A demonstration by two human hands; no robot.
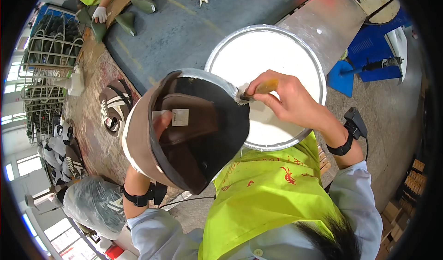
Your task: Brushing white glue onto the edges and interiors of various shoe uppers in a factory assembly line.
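My left hand [162, 123] grips a brown shoe upper [184, 107] with a dark lining and a small white label. Its thumb shows inside the upper; the other fingers are hidden behind. In my right hand [288, 96] is a brush [266, 86] with a yellowish handle, held in a pinch. The brush's bristles touch the edge of the upper, where a wet whitish band runs along the rim. Under both lies a large round tub [317, 66] of white liquid, probably glue.
A dark conveyor belt [180, 24] crosses beyond the tub, carrying green shoe lasts [144, 3]. Across it, a person's gloved hand [99, 15] touches a last. Brown shoe uppers [114, 105] lie on the stained bench at left. Wire racks [50, 52] stand farther left; a blue dustpan [340, 78] is at right.
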